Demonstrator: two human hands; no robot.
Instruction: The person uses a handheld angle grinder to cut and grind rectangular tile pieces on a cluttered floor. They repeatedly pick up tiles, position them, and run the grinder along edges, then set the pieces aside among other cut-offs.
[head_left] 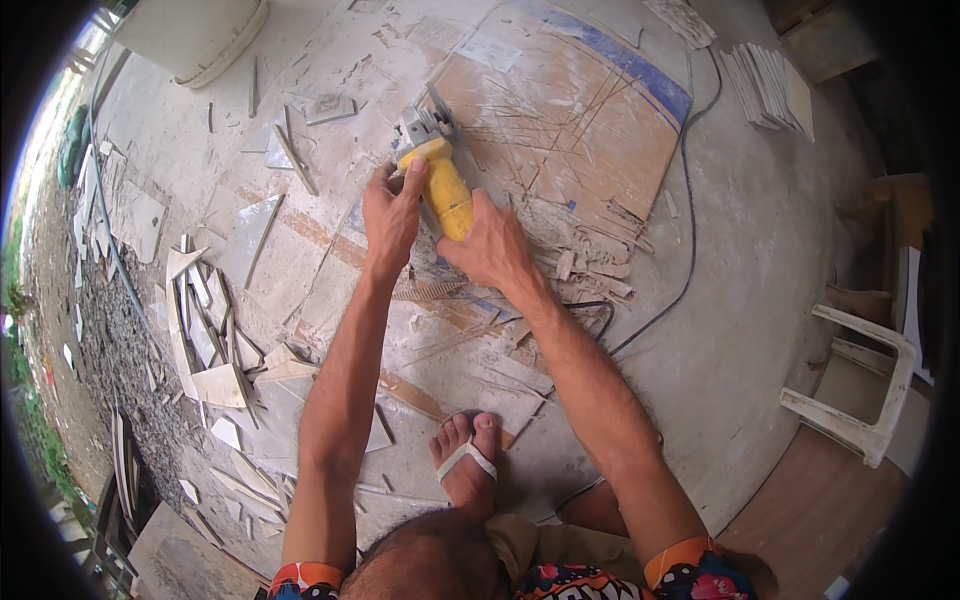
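A yellow angle grinder (447,192) with a grey metal head is held in both hands above a dusty, scored board (560,110). My left hand (393,210) grips the grinder's left side near its head, thumb on the yellow body. Around the rear of the yellow body my right hand (490,240) is closed. The disc side of the head points away from me and shows only as a thin edge. Beneath the tool lie dust and cut strips of tile (600,265).
Broken tile pieces (210,330) are heaped on the left. A black power cable (690,220) curves along the right. A white bucket (200,40) stands at the far left, tile stacks (765,85) at the far right. A white plastic stool (860,380) lies right; my sandalled foot (466,460) is near.
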